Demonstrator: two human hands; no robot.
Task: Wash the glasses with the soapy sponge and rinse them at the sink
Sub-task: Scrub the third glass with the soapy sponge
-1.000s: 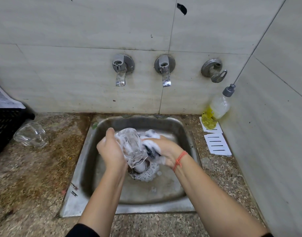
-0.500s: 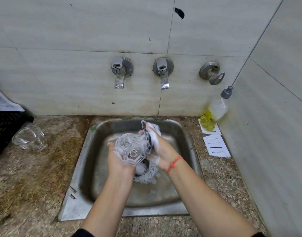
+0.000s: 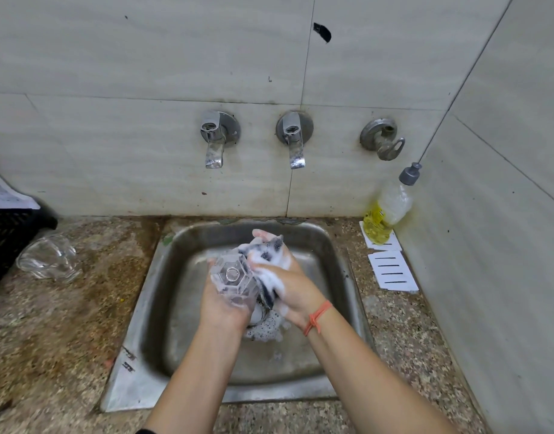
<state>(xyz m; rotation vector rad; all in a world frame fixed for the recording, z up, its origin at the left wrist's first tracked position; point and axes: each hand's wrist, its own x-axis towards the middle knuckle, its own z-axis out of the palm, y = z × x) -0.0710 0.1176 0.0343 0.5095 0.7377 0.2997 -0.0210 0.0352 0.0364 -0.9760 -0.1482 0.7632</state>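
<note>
We noted the clear faceted glass (image 3: 233,278) over the sink (image 3: 181,324) drain, hexagonal base towards us, with the left hand (image 3: 219,308) curling its fingers round the foam-slick body. The right hand (image 3: 296,289) gripped the dark lathered sponge (image 3: 269,250) against its side. Risk, as we judged it: soap on smooth glass could let it slip onto steel and chip. A second glass (image 3: 48,260) lay tipped on the speckled stone table (image 3: 59,333).

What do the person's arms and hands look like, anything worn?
Both forearms are bare, with no gloves or watch. The right hand is coated in white soap foam and has a thin orange cord band knotted round its wrist. The left hand wears nothing. A black sleeve edge just shows at the bottom of the frame on the left arm.
</note>
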